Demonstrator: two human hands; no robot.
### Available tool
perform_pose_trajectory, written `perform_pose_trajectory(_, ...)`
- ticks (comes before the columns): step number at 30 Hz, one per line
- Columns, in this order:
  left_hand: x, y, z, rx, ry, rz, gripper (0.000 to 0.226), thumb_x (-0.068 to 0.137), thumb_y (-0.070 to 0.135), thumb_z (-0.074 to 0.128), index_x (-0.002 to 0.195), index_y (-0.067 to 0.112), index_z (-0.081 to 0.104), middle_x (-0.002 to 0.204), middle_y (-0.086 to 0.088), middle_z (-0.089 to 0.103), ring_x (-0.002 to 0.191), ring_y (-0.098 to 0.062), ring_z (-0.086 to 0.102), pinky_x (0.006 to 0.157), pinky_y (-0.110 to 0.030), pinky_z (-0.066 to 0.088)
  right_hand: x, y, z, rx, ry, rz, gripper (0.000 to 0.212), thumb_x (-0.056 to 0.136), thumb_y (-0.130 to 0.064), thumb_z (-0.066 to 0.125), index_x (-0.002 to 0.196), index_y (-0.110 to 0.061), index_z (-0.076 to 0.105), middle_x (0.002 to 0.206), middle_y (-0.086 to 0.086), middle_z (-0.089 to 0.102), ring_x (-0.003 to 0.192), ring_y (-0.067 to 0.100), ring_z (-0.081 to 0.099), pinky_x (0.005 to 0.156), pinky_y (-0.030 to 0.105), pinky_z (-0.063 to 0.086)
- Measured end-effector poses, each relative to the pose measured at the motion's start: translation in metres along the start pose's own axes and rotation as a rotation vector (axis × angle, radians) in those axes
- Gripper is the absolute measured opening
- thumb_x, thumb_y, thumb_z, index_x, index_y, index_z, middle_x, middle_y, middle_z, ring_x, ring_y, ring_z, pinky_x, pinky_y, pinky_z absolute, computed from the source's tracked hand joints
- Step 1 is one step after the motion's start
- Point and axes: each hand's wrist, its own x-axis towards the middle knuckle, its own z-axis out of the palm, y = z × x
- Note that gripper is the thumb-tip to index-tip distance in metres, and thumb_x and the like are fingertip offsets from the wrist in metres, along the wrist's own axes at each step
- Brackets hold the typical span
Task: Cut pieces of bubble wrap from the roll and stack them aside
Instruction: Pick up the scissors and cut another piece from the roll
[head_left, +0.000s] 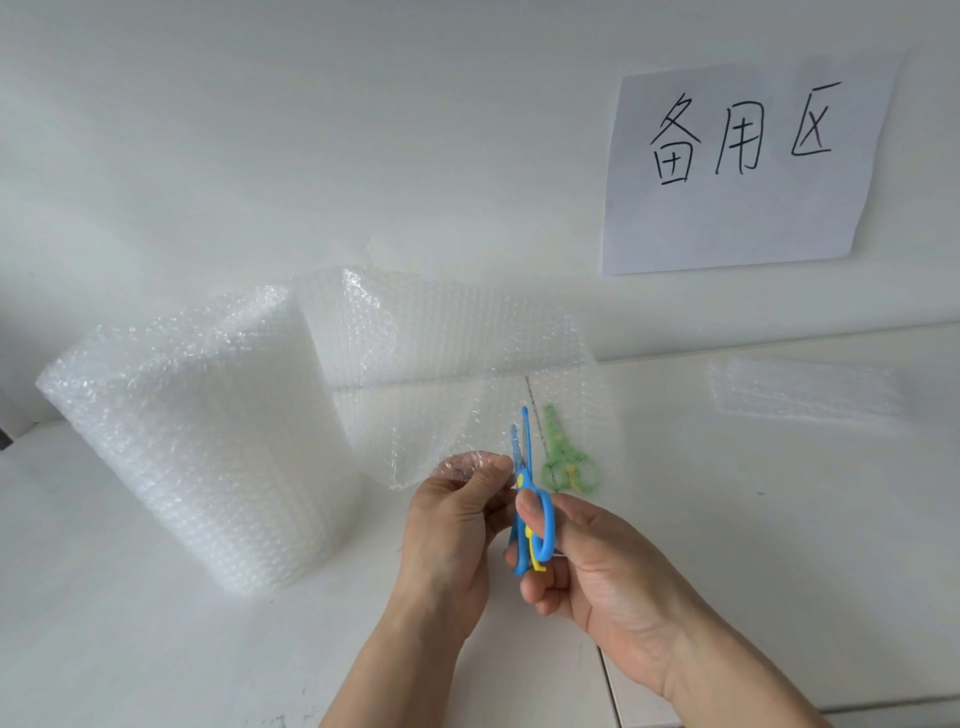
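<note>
Upright at the left, the bubble wrap roll (197, 441) stands on the white table (779, 519), its loose sheet (467, 364) trailing right along the wall. Left hand (452, 525) pinches the sheet's near edge; right hand (587, 556) grips blue scissors (527, 499), blades parted, pointing away. Green scissors (563, 457) lie under the sheet just beyond. Cut pieces (800, 389) lie far right below a paper sign (743, 166); the table between them is bare.
</note>
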Motion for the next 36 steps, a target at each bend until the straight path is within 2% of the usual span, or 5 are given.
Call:
perform_pose_trajectory(12,0.0018,-0.002,-0.0014,-0.002,0.048,0.009,0.032,0.089,0.011,0.063,0.058,0.018,0.066,0.059,-0.009,0.062,0.05,-0.023,0.056,0.04,-0.028,0.036,0.0017,0.001,0.0007,0.007,0.004,0.018,0.044,0.072,-0.048,0.068,0.093,-0.009,0.063,0.075,0.012,0.061,0.05,0.017,0.055,0.049,0.025,0.042)
perform_pose_trajectory(18,0.0041,-0.0038,-0.0026,-0.005,0.062,0.018,0.023,0.089,0.008,0.062,0.066,0.012,0.063,0.059,-0.007,0.063,0.053,-0.021,0.059,0.049,-0.032,0.041,0.0002,0.0016,0.0022,-0.013,0.015,-0.009,0.041,0.068,-0.048,0.068,0.085,-0.011,0.062,0.071,0.01,0.061,0.047,0.014,0.05,0.048,0.024,0.039)
perform_pose_trajectory(22,0.0043,-0.0041,-0.0024,-0.001,0.062,0.013,0.018,0.091,0.008,0.06,0.073,0.008,0.057,0.056,-0.006,0.064,0.049,-0.02,0.059,0.046,-0.031,0.039,-0.0006,0.004,0.0022,-0.024,0.024,-0.04,0.039,0.066,-0.047,0.072,0.08,-0.012,0.064,0.069,0.008,0.061,0.047,0.013,0.048,0.048,0.024,0.038)
perform_pose_trajectory(31,0.0026,-0.0037,-0.0024,0.011,0.018,0.042,0.037,0.09,0.01,0.06,0.055,0.02,0.065,0.06,-0.01,0.063,0.048,-0.019,0.055,0.046,-0.031,0.039,0.003,0.0026,0.0022,0.007,0.039,-0.047,0.039,0.066,-0.047,0.071,0.082,-0.012,0.065,0.071,0.01,0.06,0.046,0.013,0.049,0.047,0.023,0.039)
perform_pose_trajectory(36,0.0026,-0.0017,-0.0003,-0.033,-0.015,-0.007,0.022,0.09,0.012,0.06,0.068,0.009,0.058,0.056,-0.009,0.061,0.04,-0.02,0.052,0.044,-0.029,0.039,0.0021,0.0028,0.0005,-0.016,0.039,-0.069,0.032,0.064,-0.047,0.074,0.073,-0.016,0.068,0.068,0.008,0.061,0.046,0.014,0.047,0.049,0.025,0.037)
